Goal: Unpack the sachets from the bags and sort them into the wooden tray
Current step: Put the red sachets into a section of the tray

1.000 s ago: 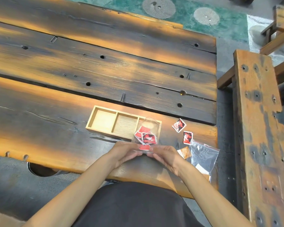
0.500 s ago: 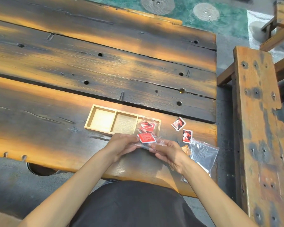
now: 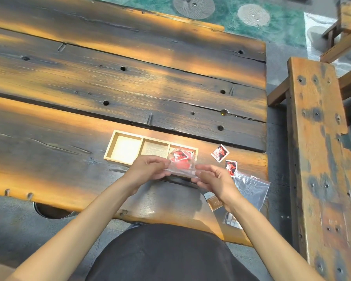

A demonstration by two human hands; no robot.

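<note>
Both hands hold a clear plastic bag (image 3: 181, 166) with several red sachets inside, just in front of the wooden tray (image 3: 126, 148). My left hand (image 3: 150, 168) pinches the bag's left edge and my right hand (image 3: 213, 179) its right edge. The tray has three compartments; the left and middle ones hold nothing, and the bag covers the right one. Two red sachets (image 3: 220, 153) (image 3: 231, 167) lie loose on the table to the tray's right. A second clear bag (image 3: 251, 188) lies at the right, with a brown sachet (image 3: 214, 201) beside it, partly behind my right wrist.
The work surface is a dark plank table (image 3: 130, 88) with holes and gaps. A wooden bench (image 3: 320, 159) stands along the right side. The table's near edge runs just in front of my body.
The bag has been lowered from upright to lie flatter between my hands, and the sachets inside have shifted. My hands have spread slightly apart along its edge.
</note>
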